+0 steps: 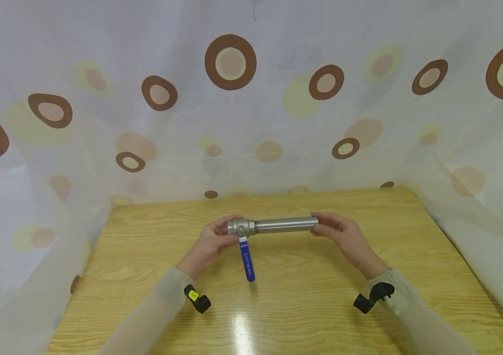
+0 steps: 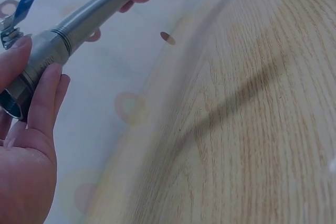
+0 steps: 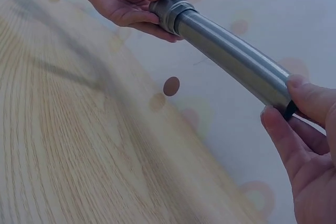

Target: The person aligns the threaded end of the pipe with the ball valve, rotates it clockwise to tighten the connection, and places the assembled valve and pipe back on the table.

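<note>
1. Left hand (image 1: 207, 246): thumb and fingers grip the silver-grey metal ball-valve body (image 1: 248, 227); its open end shows in the left wrist view.
2. Right hand (image 1: 349, 241): thumb and fingertips pinch the far end of the long, smooth, silver cylindrical metal pipe (image 1: 284, 225).
3. Valve and pipe: joined end to end, held between the 2 hands, raised above the light-brown wood-grain table (image 1: 304, 305); a few threads show at the joint.
4. Flat blue lever handle with pale lettering (image 1: 247, 261): attached to the valve's stem, extending crosswise to the pipe, toward the person.
5. Surroundings: translucent whitish sleeves (image 1: 149, 308) cover both forearms; behind the table hangs a white sheet with brown, peach and yellow circles (image 1: 242, 116).
</note>
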Demonstrator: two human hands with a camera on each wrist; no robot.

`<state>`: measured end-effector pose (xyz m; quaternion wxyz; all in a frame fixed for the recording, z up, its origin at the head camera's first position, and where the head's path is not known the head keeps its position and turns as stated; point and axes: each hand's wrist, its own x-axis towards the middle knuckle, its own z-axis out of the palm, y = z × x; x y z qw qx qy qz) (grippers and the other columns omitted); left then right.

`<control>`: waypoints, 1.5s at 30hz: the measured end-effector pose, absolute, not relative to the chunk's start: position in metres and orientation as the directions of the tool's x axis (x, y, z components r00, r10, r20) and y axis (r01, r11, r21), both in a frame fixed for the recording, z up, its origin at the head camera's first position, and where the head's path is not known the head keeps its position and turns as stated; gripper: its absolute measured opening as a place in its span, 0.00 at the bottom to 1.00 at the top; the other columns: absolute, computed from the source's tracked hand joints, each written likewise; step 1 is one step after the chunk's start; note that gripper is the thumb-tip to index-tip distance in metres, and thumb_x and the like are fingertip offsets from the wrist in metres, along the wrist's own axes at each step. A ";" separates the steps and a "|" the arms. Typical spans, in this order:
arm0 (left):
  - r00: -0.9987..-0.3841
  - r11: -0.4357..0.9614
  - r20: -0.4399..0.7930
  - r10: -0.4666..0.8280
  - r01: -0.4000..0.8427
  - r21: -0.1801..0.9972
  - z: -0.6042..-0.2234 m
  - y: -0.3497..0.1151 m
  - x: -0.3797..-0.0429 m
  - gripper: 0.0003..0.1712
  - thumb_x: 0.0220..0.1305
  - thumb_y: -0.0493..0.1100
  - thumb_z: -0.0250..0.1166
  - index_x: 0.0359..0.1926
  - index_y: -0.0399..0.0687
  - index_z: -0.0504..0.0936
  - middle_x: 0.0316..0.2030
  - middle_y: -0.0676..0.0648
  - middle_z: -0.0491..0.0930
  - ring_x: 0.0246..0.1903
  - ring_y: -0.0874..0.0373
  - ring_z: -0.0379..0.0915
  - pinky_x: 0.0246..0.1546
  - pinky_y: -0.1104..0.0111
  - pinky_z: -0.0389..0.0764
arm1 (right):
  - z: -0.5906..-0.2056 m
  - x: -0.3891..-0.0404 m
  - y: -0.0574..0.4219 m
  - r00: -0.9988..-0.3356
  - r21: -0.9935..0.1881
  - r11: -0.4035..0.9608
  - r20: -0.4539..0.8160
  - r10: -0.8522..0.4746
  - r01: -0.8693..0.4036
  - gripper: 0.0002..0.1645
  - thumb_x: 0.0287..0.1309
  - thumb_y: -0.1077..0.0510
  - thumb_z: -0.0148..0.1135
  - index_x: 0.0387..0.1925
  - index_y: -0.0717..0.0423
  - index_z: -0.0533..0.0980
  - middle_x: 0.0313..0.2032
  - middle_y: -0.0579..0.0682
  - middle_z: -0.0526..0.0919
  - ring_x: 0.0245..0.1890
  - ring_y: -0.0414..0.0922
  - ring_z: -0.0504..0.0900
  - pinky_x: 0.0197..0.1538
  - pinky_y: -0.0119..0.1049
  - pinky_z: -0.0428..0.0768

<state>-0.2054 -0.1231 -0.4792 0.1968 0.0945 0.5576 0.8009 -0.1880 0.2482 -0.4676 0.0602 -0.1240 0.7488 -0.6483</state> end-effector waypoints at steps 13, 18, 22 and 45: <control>-0.905 -0.295 -0.077 0.418 -0.216 0.931 -0.478 -0.121 -0.205 0.31 0.63 0.21 0.61 0.59 0.56 0.85 0.65 0.42 0.73 0.59 0.51 0.73 0.57 0.67 0.83 | -0.464 -0.187 0.251 -0.964 -0.980 0.175 0.050 -0.261 -0.098 0.29 0.74 0.55 0.62 0.71 0.61 0.72 0.58 0.52 0.83 0.51 0.40 0.86 0.61 0.37 0.82; -0.906 -0.300 -0.074 0.416 -0.214 0.930 -0.479 -0.122 -0.205 0.31 0.63 0.21 0.61 0.57 0.58 0.86 0.63 0.44 0.74 0.58 0.52 0.74 0.56 0.67 0.83 | -0.463 -0.187 0.251 -0.964 -0.978 0.190 0.035 -0.264 -0.087 0.32 0.72 0.54 0.64 0.72 0.61 0.71 0.63 0.56 0.80 0.53 0.37 0.85 0.59 0.30 0.81; -0.906 -0.303 -0.071 0.418 -0.213 0.929 -0.479 -0.122 -0.205 0.30 0.63 0.22 0.61 0.57 0.59 0.86 0.62 0.45 0.75 0.58 0.53 0.75 0.55 0.68 0.84 | -0.463 -0.187 0.252 -0.963 -0.977 0.194 0.036 -0.266 -0.091 0.29 0.72 0.55 0.64 0.70 0.57 0.73 0.59 0.50 0.82 0.53 0.38 0.85 0.57 0.29 0.82; -0.904 -0.312 -0.056 0.424 -0.203 0.928 -0.476 -0.123 -0.203 0.30 0.64 0.21 0.59 0.55 0.59 0.86 0.61 0.45 0.76 0.57 0.53 0.75 0.56 0.68 0.83 | -0.463 -0.188 0.252 -0.961 -0.970 0.218 0.045 -0.272 -0.107 0.32 0.72 0.55 0.64 0.73 0.61 0.70 0.69 0.59 0.74 0.56 0.32 0.81 0.59 0.28 0.81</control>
